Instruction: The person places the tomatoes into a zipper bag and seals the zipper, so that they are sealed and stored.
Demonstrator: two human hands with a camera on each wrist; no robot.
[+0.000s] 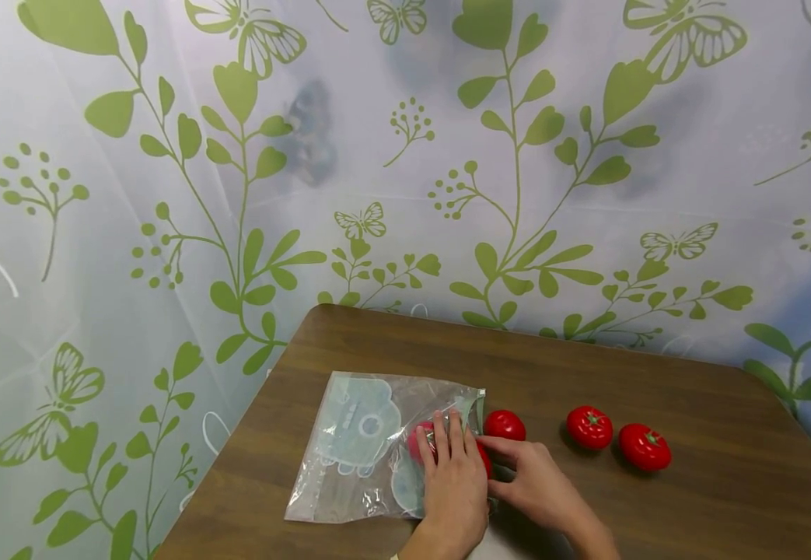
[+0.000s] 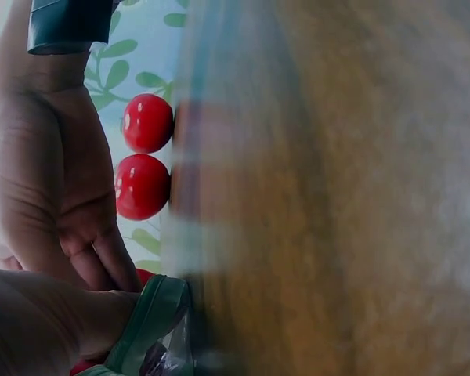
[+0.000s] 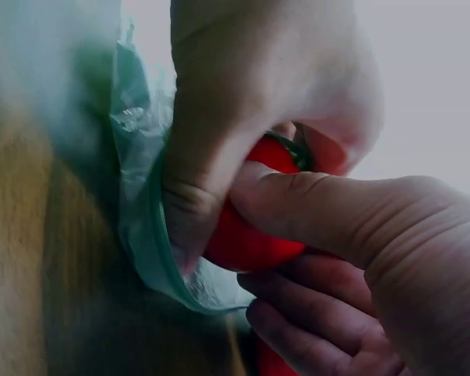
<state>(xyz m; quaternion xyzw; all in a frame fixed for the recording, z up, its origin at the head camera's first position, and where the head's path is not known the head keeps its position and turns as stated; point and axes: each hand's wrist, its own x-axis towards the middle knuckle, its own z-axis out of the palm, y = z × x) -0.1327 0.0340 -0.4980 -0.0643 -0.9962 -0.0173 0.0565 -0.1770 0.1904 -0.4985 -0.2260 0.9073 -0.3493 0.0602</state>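
- Right hand grips a red tomato at the zip bag's mouth.
- Left hand pinches the bag's green rim; best lift it wider so the tomato slides in.

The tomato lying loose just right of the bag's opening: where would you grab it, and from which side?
Take the loose tomato across its round red sides, coming down from above. It sits apart on the table, stem up, with the bag and both hands, left hand and right hand, crowding its near and left sides.
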